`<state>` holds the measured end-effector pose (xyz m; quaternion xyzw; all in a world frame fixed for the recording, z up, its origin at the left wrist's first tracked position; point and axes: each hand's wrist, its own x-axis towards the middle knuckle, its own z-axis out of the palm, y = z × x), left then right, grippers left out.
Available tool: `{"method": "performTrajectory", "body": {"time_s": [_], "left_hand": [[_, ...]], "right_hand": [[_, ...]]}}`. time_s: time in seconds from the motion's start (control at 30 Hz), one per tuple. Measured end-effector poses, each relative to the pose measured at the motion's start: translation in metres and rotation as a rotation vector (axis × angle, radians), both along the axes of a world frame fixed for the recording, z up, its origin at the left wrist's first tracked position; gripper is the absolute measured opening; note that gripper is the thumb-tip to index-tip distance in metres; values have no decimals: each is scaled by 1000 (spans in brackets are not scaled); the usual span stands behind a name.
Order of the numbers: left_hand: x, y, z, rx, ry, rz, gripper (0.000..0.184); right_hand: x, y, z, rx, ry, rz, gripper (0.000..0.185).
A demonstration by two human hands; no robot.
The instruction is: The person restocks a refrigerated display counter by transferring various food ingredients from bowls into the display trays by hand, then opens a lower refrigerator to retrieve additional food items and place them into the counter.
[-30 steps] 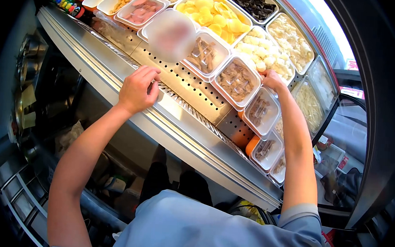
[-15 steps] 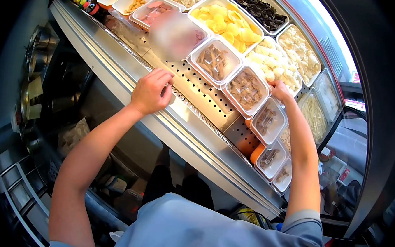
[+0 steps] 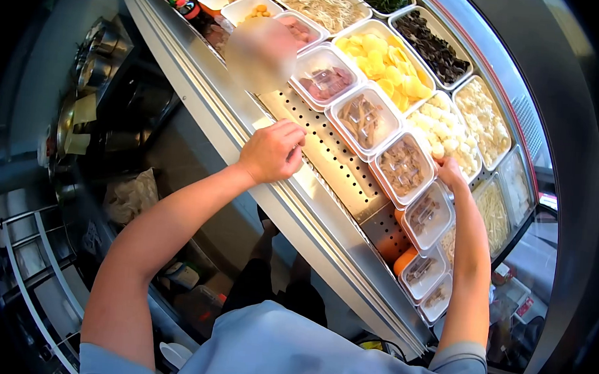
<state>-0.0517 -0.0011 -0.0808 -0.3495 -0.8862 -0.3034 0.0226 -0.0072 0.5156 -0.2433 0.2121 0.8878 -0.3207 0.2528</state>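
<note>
My left hand [image 3: 272, 151] hovers over the front ledge of the display case, fingers loosely curled, and nothing shows in it. On the right, my right hand [image 3: 450, 173] reaches to the near corner of a tray of cauliflower florets [image 3: 442, 127], beside a clear-lidded container of brown sliced meat [image 3: 404, 166]. Its fingers are bent together; the fingertips are partly hidden, so what they pinch is unclear. Below that wrist sits another lidded meat container [image 3: 428, 215]. A lidded container of brown strips [image 3: 365, 119] stands to the left along the same row.
A perforated metal shelf [image 3: 345, 166] runs along the case front, behind its metal ledge [image 3: 298, 214]. Farther back are trays of sliced potato [image 3: 382, 62], black fungus [image 3: 431, 48] and bean sprouts [image 3: 324, 7]. Small lidded containers [image 3: 423, 273] stand at the near right. A blurred patch hides part of the row.
The view has shifted, so the case and both hands appear farther right and lower. Relative to the containers, both hands stay in nearly the same places and poses.
</note>
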Motion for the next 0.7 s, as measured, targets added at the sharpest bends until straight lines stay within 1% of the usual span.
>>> {"method": "performTrajectory", "body": {"time_s": [0.07,0.1,0.2,0.23,0.27,0.33,0.37,0.4,0.43,0.47,0.5,0.53,0.6,0.63,0.7], "left_hand": [[-1,-1,2,5,-14,-1,7],[0,-1,2,8,-16,7,7],[0,-2,2,8,-26,14,6],[0,-3,2,-4,-30,5,6],[-1,-4,2,-7,-23,14,6],[-1,-3,3,4,-58,0,7],[-1,-4,2,-1,-32,3,8],[-1,-2,2,11,-14,-7,8],[-1,-1,-1,27,-3,-12,9],[0,1,2,13,-34,-8,8],[0,2,3,11,-44,-7,8],[1,3,3,0,-52,3,8],[0,4,3,-6,-51,-5,8],[0,3,3,-21,-47,-3,8],[0,3,3,-14,-48,-2,8]], "right_hand": [[2,-2,-3,-10,82,-15,38],[1,-1,-1,-3,52,-13,44],[-2,2,1,-25,0,-27,48],[-2,-1,18,0,-17,50,45],[-6,-8,30,-4,-11,59,45],[-7,0,32,-458,-102,-254,42],[-7,5,27,-520,-77,-336,33],[-7,15,28,-496,-42,-310,25],[-6,32,21,-382,-58,-192,25],[-7,40,21,-363,-45,-204,24],[-6,28,46,-445,40,-352,26],[-7,36,44,-434,123,-507,29],[-6,45,56,-266,203,-447,39],[-3,47,55,-262,202,-450,39],[3,48,57,-230,379,-396,46]]}}
